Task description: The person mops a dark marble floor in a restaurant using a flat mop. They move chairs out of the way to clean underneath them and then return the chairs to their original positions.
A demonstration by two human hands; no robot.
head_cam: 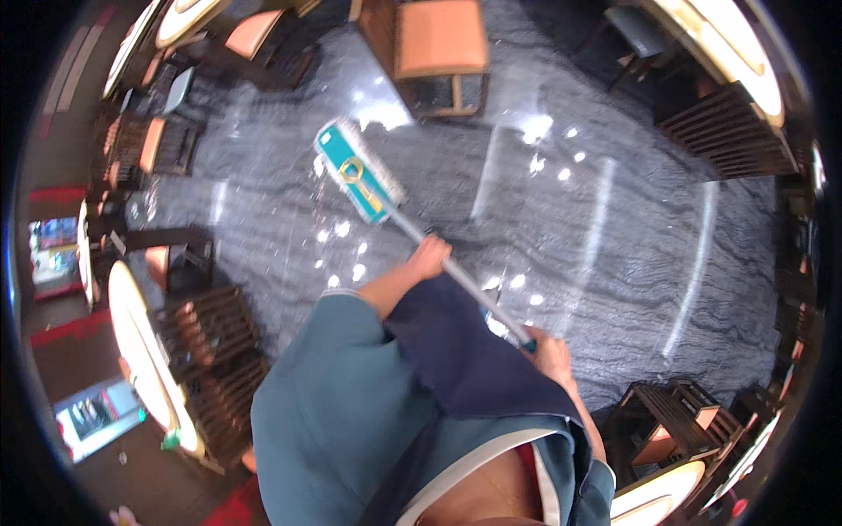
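Note:
A flat mop with a teal head plate (364, 191) and a fluffy whitish pad rests on the glossy grey floor (526, 230), tilted up and to the left of me. Yellow parts show on the plate around its joint. The mop's pale metal pole (483, 296) runs slantwise back towards my body. My left hand (431, 256) grips this pole low down, nearer the head. Closed around its teal-tipped upper end is my right hand (551, 355). A dark apron (473, 355) hangs below the pole.
An orange-seated chair (442, 39) stands ahead, beyond the mop head. Slatted wooden chairs (210, 355) and a round-edged table (145, 355) are at the left. Another slatted chair (727, 135) is at the far right, and a dark wooden chair (677, 421) at the lower right.

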